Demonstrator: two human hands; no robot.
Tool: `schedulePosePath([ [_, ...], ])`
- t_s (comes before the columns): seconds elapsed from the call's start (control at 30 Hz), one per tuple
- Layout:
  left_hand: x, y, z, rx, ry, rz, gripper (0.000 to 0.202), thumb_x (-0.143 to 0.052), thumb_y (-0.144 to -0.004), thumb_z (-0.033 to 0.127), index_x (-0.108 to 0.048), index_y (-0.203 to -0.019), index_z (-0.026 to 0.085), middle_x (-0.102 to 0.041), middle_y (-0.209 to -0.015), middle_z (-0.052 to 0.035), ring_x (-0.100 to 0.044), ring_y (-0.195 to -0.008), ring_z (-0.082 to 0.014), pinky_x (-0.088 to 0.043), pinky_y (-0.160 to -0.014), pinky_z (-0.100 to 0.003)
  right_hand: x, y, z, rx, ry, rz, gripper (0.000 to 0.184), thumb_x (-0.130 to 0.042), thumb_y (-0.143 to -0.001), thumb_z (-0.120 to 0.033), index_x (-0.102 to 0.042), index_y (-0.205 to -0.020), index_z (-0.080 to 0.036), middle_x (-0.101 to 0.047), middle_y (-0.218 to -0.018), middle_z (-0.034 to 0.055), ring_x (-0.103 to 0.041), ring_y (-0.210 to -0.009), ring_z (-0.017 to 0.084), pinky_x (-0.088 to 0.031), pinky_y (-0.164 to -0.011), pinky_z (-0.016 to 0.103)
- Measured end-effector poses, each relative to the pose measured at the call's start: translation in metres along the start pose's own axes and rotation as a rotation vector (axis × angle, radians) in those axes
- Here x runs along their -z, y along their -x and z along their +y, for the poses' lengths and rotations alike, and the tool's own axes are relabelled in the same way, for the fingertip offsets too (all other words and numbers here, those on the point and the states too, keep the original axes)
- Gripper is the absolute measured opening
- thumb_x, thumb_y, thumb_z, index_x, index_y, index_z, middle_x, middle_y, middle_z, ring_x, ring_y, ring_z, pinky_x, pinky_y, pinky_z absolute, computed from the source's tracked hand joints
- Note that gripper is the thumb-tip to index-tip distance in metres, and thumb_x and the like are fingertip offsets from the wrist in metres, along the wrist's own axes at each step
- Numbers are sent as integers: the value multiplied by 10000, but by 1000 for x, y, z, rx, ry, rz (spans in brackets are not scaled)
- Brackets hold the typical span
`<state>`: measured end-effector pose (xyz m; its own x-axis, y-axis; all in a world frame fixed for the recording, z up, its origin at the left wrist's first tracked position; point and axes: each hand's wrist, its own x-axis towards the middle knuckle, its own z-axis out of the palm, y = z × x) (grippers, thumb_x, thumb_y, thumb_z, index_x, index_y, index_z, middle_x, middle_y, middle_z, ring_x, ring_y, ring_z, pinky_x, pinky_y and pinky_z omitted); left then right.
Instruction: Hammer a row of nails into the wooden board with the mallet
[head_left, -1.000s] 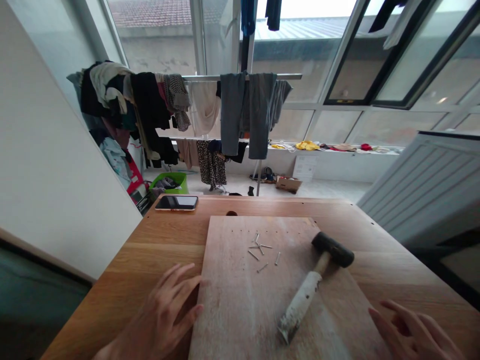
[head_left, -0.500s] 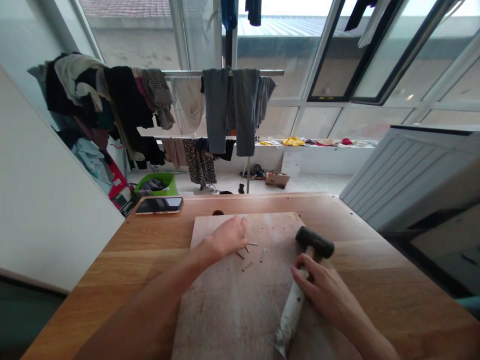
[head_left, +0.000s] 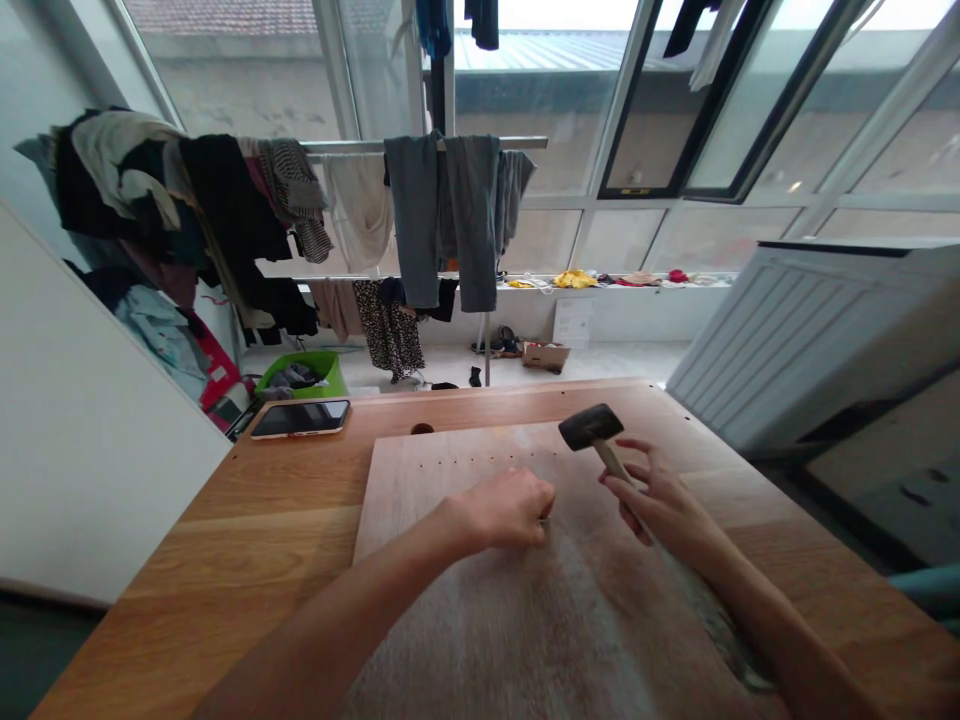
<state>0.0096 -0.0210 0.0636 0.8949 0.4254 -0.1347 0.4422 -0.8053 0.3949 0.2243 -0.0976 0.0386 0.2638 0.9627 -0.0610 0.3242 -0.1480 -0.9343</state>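
Clutching nail (head_left: pixel 545 520) in left hand (head_left: pixel 514 508), grip closed tight, showing just a bit of metal by the fingertips; can't tell how many inside. Keeping that fist over far half of wooden board (head_left: pixel 465 640), touching or nearly so. Holding mallet (head_left: pixel 591 427) in right hand (head_left: pixel 656 495), grip narrow around handle a little below the black head, index finger loosely stretched out. Tilting mallet, head up and leftward at board's far right corner, handle running back along right forearm, whitish lower end blurred.

Laid flat on wooden surface (head_left: pixel 225 540), marked with a row of small dark dots near the board's far edge. See also smartphone (head_left: pixel 301 419) at surface's far left. Beyond surface: grey trousers (head_left: pixel 412 220) over drying rack (head_left: pixel 525 143), green basin (head_left: pixel 335 375) of clothes, cardboard box (head_left: pixel 545 356) on floor.
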Motion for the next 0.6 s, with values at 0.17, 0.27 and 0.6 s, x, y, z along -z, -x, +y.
schedulePosePath([
  [0.17, -7, -20, -6, -166, 272, 89, 98, -629, -689, 93, -597, -748, 164, -594, -709, 5, -534, -641, -117, -397, -566, -228, 2, -34, -5, 97, 465, -6, 446, -440, -903, -436, -553, -1203, -126, -606, -620, 6, -551, -388, 163, -443, -391, 285],
  [0.27, -9, -38, -21, -126, 511, 234, 139, -630, -697, 81, -619, -818, 148, -575, -704, 24, -526, -640, -100, -422, -588, -211, -1, -38, 4, 240, 607, 2, 428, -422, -921, -385, -595, -1212, -122, -707, -806, 95, -703, -706, 251, -523, -634, 337],
  [0.6, -24, -73, -41, 30, 660, 631, 114, -625, -760, 94, -678, -847, 145, -679, -758, 7, -617, -699, -115, -479, -674, -221, -3, -34, 6, 3, 357, -61, 382, -441, -929, -386, -537, -1250, -202, -551, -578, -48, -571, -401, 164, -440, -380, 244],
])
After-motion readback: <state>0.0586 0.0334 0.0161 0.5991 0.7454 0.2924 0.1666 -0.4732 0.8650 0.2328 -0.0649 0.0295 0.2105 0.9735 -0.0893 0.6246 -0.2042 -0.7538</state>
